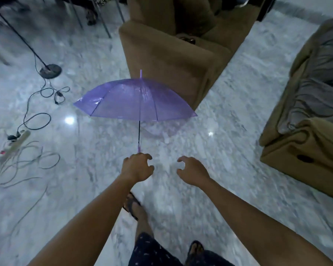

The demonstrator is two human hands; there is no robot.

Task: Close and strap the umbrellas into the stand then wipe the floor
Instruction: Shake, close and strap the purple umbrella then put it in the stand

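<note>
Umbrella [135, 100] open, by left hand [137, 167]

Umbrella [123, 100]: canopy translucent purple, ribs darker purple, tip lilac. Shaft [139, 131] black; handle [138, 148] lilac. Floor [229, 121]: grey-white marble mottling. Armchair [167, 60] brown. Sofa [288, 148] tan; cloth [319, 73] on it grey. Lamp base [50, 70] and looped cable [50, 120] black. Power strip [17, 141] off-white. Shorts [152, 252] dark navy, small pale dashes. Sandals [132, 205] dark.
</note>
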